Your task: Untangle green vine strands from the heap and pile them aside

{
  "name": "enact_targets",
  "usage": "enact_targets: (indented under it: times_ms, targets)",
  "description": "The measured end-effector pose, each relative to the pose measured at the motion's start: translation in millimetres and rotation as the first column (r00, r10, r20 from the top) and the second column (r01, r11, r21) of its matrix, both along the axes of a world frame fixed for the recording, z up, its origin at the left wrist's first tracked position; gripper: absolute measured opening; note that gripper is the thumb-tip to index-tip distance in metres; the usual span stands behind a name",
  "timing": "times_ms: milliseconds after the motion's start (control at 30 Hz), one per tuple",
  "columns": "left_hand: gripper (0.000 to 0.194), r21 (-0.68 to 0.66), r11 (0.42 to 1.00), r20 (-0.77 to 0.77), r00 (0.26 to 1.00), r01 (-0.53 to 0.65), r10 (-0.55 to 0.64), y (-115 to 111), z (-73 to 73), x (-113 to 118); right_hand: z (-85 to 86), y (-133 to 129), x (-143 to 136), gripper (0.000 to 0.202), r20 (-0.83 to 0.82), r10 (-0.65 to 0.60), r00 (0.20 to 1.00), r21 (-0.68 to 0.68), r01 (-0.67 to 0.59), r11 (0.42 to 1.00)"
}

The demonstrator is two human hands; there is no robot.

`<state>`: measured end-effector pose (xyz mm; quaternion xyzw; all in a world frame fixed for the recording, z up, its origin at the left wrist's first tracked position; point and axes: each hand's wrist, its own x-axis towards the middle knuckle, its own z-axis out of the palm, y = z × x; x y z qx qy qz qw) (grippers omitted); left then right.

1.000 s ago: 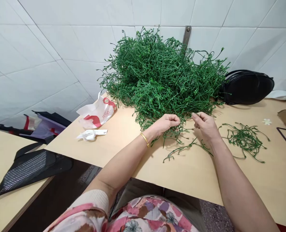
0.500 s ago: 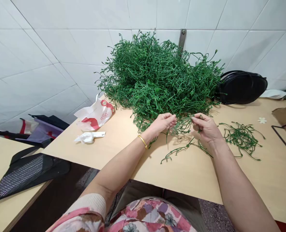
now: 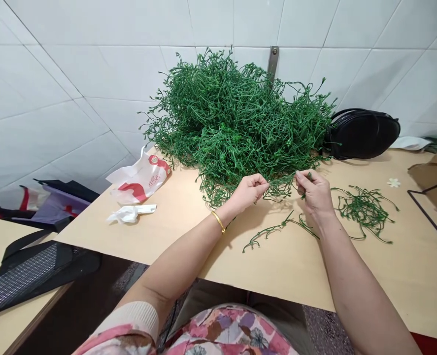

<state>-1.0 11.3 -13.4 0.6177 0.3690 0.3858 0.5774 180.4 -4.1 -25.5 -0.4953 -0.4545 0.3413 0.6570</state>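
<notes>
A big tangled heap of thin green plastic-looking stems point(image 3: 236, 113) with small budded tips lies against the wall. In front of it, my left hand point(image 3: 251, 191) is closed in a pinch on a green stem. My right hand point(image 3: 313, 193) is closed too, with bits of green stem showing between its fingers. The hands are a short way apart, just above the table. Below them a branched loose stem point(image 3: 268, 230) rests on the table, and a small pile of stems point(image 3: 366, 209) lies to the right of my right hand.
On the table point(image 3: 211, 259) are a red-and-white plastic bag point(image 3: 140, 180) and a crumpled white tissue point(image 3: 129, 213) at left. A black round bag point(image 3: 364, 134), a white flower piece point(image 3: 393, 183) and a brown paper bag point(image 3: 434, 187) are at right. A mesh bag point(image 3: 29, 271) lies on the other table.
The view has shifted slightly, so everything sits a little further left. My right hand has turned a bit more upright and stands slightly further from my left hand. Both stay closed.
</notes>
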Motion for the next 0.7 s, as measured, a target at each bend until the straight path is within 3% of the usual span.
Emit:
enact_targets:
  times_ms: [167,300,533,700]
  targets:
    - [0.020,-0.004,0.998,-0.010,0.998,-0.059,0.059,1.1,-1.3,-0.7,4.6,-8.0,-2.0,0.024,0.291,0.084,0.953,0.031,-0.097,0.995]
    - [0.025,0.040,0.999,-0.072,0.997,-0.022,0.025,0.3,-2.5,-1.6,9.0,-15.4,-8.0,0.021,0.516,0.036,0.856,0.057,-0.076,0.995]
    - [0.017,0.013,1.000,-0.056,0.998,0.017,-0.016,0.9,-4.1,-0.7,9.1,-15.5,-14.4,0.021,0.443,0.088,0.892,-0.002,-0.097,0.995]
    - [0.012,0.036,0.999,-0.021,0.999,-0.027,0.028,2.8,-8.5,1.2,6.7,-13.2,-11.6,0.029,0.300,0.233,0.925,-0.088,-0.216,0.972]
